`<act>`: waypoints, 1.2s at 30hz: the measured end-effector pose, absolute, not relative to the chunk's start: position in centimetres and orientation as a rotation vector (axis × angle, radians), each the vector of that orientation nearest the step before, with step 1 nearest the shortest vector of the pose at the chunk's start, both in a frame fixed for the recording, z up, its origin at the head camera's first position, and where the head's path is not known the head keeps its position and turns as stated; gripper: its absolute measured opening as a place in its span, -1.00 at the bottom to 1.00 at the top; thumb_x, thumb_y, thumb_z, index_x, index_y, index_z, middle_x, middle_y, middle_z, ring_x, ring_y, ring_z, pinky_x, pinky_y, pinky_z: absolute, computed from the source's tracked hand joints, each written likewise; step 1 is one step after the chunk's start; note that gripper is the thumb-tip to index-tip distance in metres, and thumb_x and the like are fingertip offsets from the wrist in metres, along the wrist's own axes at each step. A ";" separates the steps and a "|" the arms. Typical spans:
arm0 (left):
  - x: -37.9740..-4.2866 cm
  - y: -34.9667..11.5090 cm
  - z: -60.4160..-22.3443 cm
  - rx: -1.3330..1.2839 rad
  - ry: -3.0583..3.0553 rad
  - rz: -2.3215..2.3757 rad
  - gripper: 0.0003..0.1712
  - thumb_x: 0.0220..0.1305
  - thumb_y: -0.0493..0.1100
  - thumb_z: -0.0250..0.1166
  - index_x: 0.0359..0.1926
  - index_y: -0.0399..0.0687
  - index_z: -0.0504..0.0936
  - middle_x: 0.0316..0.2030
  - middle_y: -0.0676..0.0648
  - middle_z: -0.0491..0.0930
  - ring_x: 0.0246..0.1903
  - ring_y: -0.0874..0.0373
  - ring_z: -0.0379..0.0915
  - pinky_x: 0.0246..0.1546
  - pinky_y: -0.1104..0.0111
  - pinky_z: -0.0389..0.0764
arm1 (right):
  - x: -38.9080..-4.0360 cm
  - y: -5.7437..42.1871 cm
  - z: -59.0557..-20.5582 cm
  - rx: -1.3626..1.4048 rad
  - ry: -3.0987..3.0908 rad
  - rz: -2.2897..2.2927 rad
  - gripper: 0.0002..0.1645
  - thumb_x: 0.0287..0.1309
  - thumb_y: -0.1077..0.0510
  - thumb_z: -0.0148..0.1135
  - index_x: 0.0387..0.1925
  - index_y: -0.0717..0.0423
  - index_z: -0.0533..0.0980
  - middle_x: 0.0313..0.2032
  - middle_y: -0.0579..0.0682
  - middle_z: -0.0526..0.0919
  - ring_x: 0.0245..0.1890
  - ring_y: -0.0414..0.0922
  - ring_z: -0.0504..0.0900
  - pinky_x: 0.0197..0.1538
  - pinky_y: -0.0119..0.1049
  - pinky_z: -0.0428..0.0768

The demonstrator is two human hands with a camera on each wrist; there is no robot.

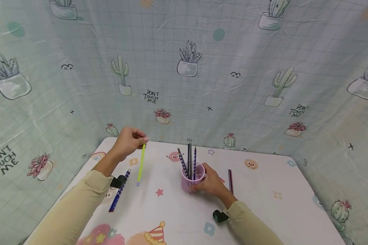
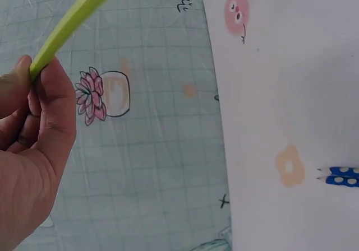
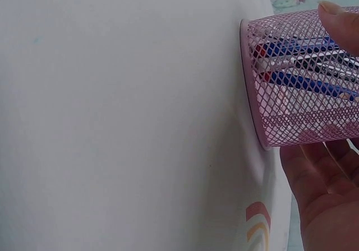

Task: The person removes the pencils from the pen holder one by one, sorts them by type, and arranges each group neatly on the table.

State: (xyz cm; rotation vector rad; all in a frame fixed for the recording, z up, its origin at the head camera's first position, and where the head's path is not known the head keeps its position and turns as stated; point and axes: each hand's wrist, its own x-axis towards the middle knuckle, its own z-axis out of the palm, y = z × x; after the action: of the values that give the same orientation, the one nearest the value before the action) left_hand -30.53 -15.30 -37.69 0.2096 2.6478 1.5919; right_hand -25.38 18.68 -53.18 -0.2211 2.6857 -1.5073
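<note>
My left hand pinches a slim yellow-green pencil at its upper end between thumb and fingers. The pencil hangs down over the table, its pale purple end lowest; in the left wrist view the pencil looks slightly bent. Around the pink mesh pencil cup curls my right hand, thumb on one side and fingers on the other. Inside the upright cup stand blue dotted pencils and dark pencils. The right wrist view shows the cup's mesh wall and base close up.
Blue dotted pencils lie side by side on the white patterned table, near my left wrist. Dark and reddish pencils lie right of the cup. A cactus-print cloth hangs behind and at both sides.
</note>
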 end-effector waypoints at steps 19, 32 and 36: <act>-30.5 -19.9 -42.7 0.003 2.648 1.444 -0.73 0.41 -0.25 0.37 -0.02 -0.40 0.68 -0.08 -0.28 0.75 -0.27 0.16 0.70 -0.18 0.33 0.79 | -25.4 18.2 -53.1 -0.180 2.686 -1.503 0.09 -0.46 0.10 0.85 0.22 0.01 0.45 0.15 0.02 0.68 0.20 0.03 0.61 0.39 0.17 0.52; -30.3 -20.7 -45.9 -0.079 2.638 1.504 -0.74 0.39 -0.24 0.39 -0.05 -0.39 0.72 -0.14 -0.26 0.78 -0.36 0.20 0.64 -0.28 0.37 0.76 | -25.4 18.4 -53.3 -0.164 2.687 -1.498 0.10 -0.43 0.09 0.85 0.25 0.00 0.44 0.18 0.03 0.67 0.23 0.05 0.60 0.41 0.18 0.51; -30.3 -20.8 -46.6 -0.085 2.589 1.551 -0.74 0.40 -0.27 0.37 -0.06 -0.44 0.71 -0.17 -0.26 0.77 -0.39 0.21 0.62 -0.29 0.35 0.76 | -25.4 18.4 -53.2 -0.163 2.684 -1.506 0.10 -0.42 0.09 0.84 0.25 -0.01 0.44 0.18 0.02 0.67 0.23 0.05 0.60 0.40 0.19 0.52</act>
State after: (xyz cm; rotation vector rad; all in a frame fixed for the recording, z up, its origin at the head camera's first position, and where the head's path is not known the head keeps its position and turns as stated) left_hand -30.31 -20.76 -46.61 -0.0846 2.5889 1.5515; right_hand -25.38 18.42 -53.24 -0.1626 2.6840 -1.5059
